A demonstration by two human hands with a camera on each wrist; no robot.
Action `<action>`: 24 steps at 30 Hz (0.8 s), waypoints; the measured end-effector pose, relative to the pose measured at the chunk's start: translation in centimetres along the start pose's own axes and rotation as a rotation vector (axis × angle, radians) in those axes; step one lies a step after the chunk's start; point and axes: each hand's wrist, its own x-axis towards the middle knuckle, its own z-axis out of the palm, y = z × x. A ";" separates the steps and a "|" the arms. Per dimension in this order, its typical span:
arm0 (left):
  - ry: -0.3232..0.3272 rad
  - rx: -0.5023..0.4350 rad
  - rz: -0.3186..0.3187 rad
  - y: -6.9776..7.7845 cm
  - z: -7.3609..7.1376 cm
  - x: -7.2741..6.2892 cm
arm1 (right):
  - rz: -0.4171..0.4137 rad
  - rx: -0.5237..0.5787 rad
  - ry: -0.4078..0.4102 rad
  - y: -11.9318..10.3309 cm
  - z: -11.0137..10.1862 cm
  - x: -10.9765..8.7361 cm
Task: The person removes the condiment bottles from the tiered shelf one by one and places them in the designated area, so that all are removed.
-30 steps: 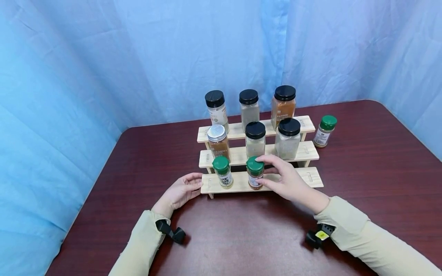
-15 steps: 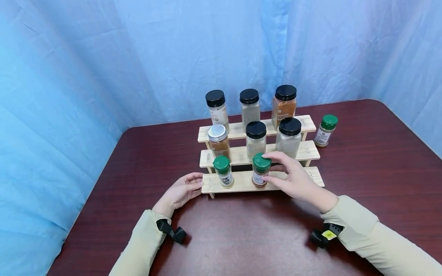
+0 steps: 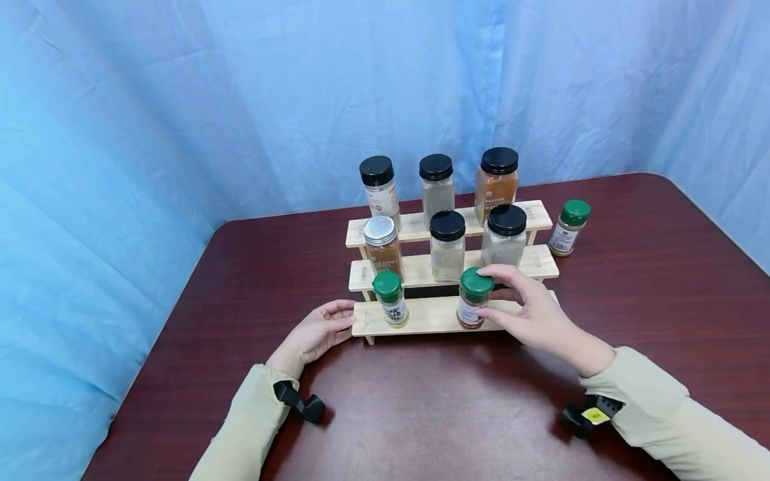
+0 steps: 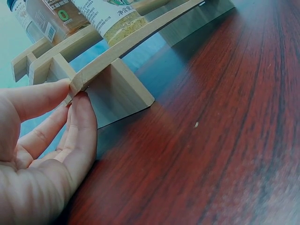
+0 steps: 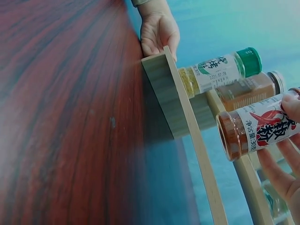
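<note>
My left hand (image 3: 314, 335) pinches the left end of the front shelf of a three-tier wooden spice rack (image 3: 421, 315); in the left wrist view, thumb and fingers (image 4: 83, 119) meet at the board's corner. With the right hand (image 3: 538, 327) I grip a small green-capped spice jar (image 3: 471, 311) of red powder, over the front shelf right of its middle. The right wrist view shows a gap between the base of this chili powder jar (image 5: 262, 125) and the shelf board. Another green-capped jar (image 3: 394, 311) stands upright toward the front shelf's left end.
On the middle tier stand a silver-capped jar (image 3: 383, 257) and two black-capped jars, one of them pale (image 3: 448, 259). Three black-capped jars fill the top tier, including an orange pepper jar (image 3: 496, 190). A green-capped jar (image 3: 564, 237) stands on the table right of the rack.
My right hand has moved the chili powder jar rightward along the front shelf, away from the other green-capped jar. The left hand keeps its hold on the rack's end.
</note>
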 end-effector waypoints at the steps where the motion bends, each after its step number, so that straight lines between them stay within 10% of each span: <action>1: 0.000 0.000 0.000 0.0 0.0 0.0 | 0.004 -0.014 -0.003 0.0 -0.2 -0.1; 24: -0.031 -0.014 -0.001 0.0 -0.2 0.1 | 0.094 -0.213 0.021 0.7 -6.4 -3.6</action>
